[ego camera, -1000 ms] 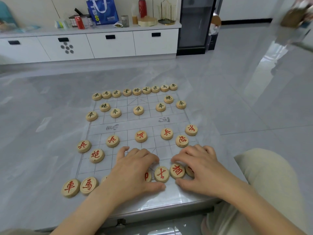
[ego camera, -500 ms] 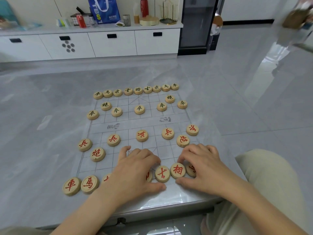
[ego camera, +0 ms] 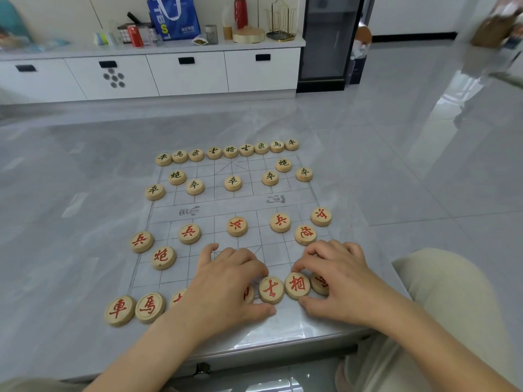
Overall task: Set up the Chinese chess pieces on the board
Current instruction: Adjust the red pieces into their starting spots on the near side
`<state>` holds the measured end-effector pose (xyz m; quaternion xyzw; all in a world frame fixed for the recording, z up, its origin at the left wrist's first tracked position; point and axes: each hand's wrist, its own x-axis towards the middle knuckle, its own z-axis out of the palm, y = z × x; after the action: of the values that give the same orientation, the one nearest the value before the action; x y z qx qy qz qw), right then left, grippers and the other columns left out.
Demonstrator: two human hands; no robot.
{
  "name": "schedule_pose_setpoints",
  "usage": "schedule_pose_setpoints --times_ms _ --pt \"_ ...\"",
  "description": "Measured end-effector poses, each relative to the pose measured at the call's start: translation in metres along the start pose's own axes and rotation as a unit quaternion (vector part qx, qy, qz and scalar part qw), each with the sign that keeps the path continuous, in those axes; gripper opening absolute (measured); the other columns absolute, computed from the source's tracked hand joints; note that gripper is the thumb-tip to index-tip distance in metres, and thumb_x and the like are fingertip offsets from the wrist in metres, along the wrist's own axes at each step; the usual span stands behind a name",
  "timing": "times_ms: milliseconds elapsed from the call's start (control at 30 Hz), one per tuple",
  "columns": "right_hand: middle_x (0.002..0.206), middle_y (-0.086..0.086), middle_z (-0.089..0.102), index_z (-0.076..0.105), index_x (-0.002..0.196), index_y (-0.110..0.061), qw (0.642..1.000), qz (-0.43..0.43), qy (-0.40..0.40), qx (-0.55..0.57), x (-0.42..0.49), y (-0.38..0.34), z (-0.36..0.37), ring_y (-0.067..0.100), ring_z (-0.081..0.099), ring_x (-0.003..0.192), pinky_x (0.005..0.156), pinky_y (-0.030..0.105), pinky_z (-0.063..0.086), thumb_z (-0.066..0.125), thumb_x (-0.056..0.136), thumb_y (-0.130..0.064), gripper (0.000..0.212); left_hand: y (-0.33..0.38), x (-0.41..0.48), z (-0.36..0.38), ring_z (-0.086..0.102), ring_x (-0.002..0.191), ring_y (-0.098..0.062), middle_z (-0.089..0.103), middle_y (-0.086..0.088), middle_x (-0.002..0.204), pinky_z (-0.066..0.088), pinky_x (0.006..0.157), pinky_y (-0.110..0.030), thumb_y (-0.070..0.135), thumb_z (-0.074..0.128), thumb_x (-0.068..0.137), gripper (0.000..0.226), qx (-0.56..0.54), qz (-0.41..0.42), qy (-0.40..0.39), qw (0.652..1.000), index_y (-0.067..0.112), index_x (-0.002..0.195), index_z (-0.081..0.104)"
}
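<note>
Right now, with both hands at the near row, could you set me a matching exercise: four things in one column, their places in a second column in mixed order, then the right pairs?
Things
1. red chariot piece
2. red elephant piece
3. blue bag
4. black general piece

Places
A. middle of the far row
B. left end of the near row
C. on top of the white cabinet
D. between the thumb and forefinger of the right hand

Pairs: 1-B, 2-D, 3-C, 4-A
</note>
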<state>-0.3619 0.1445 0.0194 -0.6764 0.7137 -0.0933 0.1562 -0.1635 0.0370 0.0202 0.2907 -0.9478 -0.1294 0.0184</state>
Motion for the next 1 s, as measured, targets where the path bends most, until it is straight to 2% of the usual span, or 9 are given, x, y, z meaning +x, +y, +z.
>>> schedule_pose_setpoints --times_ms 167,267,433,533,667,800,867,1000 --pt "0.12 -0.028 0.032 0.037 0.13 -0.048 0.999 0.032 -0.003 0.017 -0.008 0.015 -0.01 -0.004 0.025 0.116 0.1 0.023 0.01 0.055 0.069 -0.07 0.068 0.0 -0.001 0.0 0.044 0.11 -0.001 0.049 0.024 0.113 0.005 0.11 -0.039 0.078 0.04 0.063 0.063 -0.012 0.001 0.007 1.0 0.041 0.112 0.056" --pt "0.118 -0.027 0.033 0.039 0.128 -0.048 0.998 0.057 -0.007 -0.003 -0.015 0.027 -0.017 -0.004 0.025 0.115 0.098 0.023 0.012 0.059 0.069 -0.069 0.065 -0.001 -0.001 0.001 0.041 0.109 0.002 0.046 0.026 0.113 0.004 0.11 -0.037 0.079 0.039 0.063 0.065 -0.007 -0.003 0.001 1.0 0.042 0.114 0.054" --pt "0.113 -0.028 0.033 0.041 0.123 -0.051 0.999 0.049 -0.017 0.012 -0.018 0.032 -0.015 -0.003 0.028 0.113 0.1 0.025 0.015 0.041 0.062 -0.071 0.064 -0.001 0.0 0.002 0.042 0.106 0.002 0.047 0.026 0.11 0.006 0.11 -0.039 0.079 0.041 0.063 0.062 -0.021 -0.001 0.01 1.0 0.043 0.111 0.055" --pt "0.117 -0.026 0.036 0.042 0.12 -0.046 0.998 0.054 -0.009 0.009 -0.017 0.027 -0.013 -0.002 0.03 0.113 0.103 0.028 0.018 0.055 0.068 -0.071 0.059 -0.001 0.0 0.003 0.043 0.106 0.002 0.046 0.026 0.107 0.006 0.109 -0.038 0.08 0.041 0.063 0.062 -0.023 0.0 0.015 1.0 0.042 0.11 0.056" --pt "0.112 -0.023 0.038 0.042 0.102 -0.044 0.998 0.056 0.004 0.014 -0.015 0.024 -0.012 0.0 0.035 0.108 0.1 0.028 0.02 0.059 0.071 -0.068 0.042 0.003 -0.001 0.005 0.042 0.107 0.001 0.046 0.026 0.108 0.004 0.109 -0.036 0.082 0.04 0.062 0.065 -0.024 -0.005 0.03 0.999 0.042 0.111 0.055" --pt "0.115 -0.025 0.037 0.046 0.114 -0.044 0.998 0.052 0.007 0.025 -0.017 0.028 -0.011 -0.002 0.033 0.113 0.104 0.028 0.018 0.059 0.074 -0.063 0.046 0.016 0.0 0.01 0.045 0.11 -0.001 0.05 0.024 0.114 0.002 0.109 -0.035 0.08 0.044 0.064 0.067 -0.039 -0.004 0.056 0.998 0.04 0.117 0.055" --pt "0.116 -0.026 0.035 0.043 0.116 -0.045 0.998 0.056 0.004 0.024 -0.018 0.029 -0.009 -0.003 0.032 0.112 0.103 0.027 0.018 0.058 0.07 -0.069 0.054 0.023 0.003 0.015 0.049 0.108 -0.004 0.054 0.022 0.111 0.004 0.108 -0.036 0.078 0.046 0.065 0.065 -0.036 -0.002 0.066 0.997 0.039 0.115 0.056" --pt "0.111 -0.025 0.036 0.046 0.104 -0.045 0.998 0.048 0.018 0.021 -0.016 0.032 -0.005 -0.001 0.034 0.108 0.095 0.025 0.018 0.041 0.061 -0.079 0.055 0.033 0.008 0.022 0.056 0.097 -0.007 0.058 0.02 0.1 0.012 0.103 -0.037 0.075 0.048 0.068 0.053 -0.025 -0.007 0.09 0.996 0.039 0.104 0.06"
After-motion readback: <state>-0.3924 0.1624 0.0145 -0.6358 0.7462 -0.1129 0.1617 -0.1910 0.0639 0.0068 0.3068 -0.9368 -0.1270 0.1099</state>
